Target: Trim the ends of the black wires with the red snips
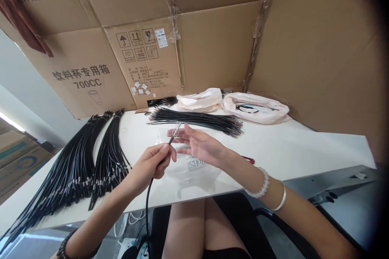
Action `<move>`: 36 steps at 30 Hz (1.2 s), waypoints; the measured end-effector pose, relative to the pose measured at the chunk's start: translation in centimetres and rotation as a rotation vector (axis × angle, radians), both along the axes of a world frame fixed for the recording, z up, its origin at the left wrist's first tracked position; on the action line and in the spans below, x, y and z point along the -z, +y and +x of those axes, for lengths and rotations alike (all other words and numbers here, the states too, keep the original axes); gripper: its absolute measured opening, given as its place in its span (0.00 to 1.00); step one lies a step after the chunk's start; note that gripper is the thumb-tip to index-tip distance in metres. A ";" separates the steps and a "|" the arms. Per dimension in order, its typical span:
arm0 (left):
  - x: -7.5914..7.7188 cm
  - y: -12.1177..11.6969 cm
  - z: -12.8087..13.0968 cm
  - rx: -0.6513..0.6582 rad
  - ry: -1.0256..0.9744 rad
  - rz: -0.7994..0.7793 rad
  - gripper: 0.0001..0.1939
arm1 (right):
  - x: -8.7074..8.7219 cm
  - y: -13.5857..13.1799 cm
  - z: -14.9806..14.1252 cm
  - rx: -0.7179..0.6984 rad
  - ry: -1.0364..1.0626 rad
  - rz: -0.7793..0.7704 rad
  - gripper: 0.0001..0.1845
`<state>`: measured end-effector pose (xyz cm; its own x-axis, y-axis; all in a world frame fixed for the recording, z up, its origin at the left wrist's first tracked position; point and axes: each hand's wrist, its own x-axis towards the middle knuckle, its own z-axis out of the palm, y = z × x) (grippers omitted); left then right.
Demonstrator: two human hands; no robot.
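My left hand [153,164] is closed around the end of a black cable [148,206] that hangs down past the table edge toward my lap. The cable's bare wire tip [175,131] sticks up from my fingers. My right hand [200,145] is just right of it, thumb and forefinger pinched at the wire tip, the other fingers spread. Both hands hover over a clear plastic bag [194,168] lying on the white table [304,145].
Two big bundles of black cables [75,166] lie at the left of the table. A smaller loose bunch of cables [197,120] lies behind my hands. Two pink plastic bags [258,107] sit at the back. Cardboard walls [212,40] surround the table.
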<state>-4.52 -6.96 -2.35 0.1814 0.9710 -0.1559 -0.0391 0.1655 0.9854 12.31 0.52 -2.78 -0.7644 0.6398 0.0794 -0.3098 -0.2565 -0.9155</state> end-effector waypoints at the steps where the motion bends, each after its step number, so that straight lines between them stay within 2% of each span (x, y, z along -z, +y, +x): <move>1: 0.1 0.0 0.1 0.010 -0.003 0.000 0.27 | 0.0 -0.2 -0.2 -0.022 0.046 -0.029 0.25; 4: 0.3 -0.1 0.1 0.037 -0.012 0.011 0.27 | 0.0 -0.5 -0.4 -0.019 0.086 0.000 0.24; 8: 0.6 -0.4 0.0 0.099 -0.020 0.043 0.25 | 0.4 -0.7 -0.9 -0.032 0.155 -0.022 0.16; 12: 0.9 -0.9 -0.2 0.198 0.006 0.117 0.26 | 1.3 -0.9 -1.4 -0.199 0.286 -0.075 0.15; 16: 0.8 -1.4 -0.4 0.275 0.111 0.195 0.29 | 1.6 -1.3 -1.3 -0.389 0.315 -0.110 0.13; 20: 0.3 -2.3 -0.4 0.238 0.264 0.262 0.27 | 0.8 -2.5 -0.6 -0.423 0.248 -0.129 0.11; 24: 0.2 -3.1 -0.2 0.172 0.403 0.325 0.26 | 0.2 -3.4 -0.2 -0.357 0.176 -0.129 0.09; 28: 0.4 -3.5 0.0 0.128 0.487 0.355 0.25 | 0.1 -3.5 0.6 -0.194 0.096 -0.065 0.07; 32: 0.7 -4.0 -0.1 0.113 0.491 0.387 0.27 | -0.7 -4.4 2.0 -0.082 -0.009 0.130 0.13; 36: 0.6 -4.4 -0.4 0.100 0.478 0.433 0.28 | -1.9 -6.2 2.9 0.122 -0.107 0.329 0.18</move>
<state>-4.90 -11.39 -2.98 0.2821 0.9459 0.1601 0.4147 -0.2707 0.8687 15.20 -5.70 -0.90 -0.6990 0.6804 0.2204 -0.2184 0.0904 -0.9717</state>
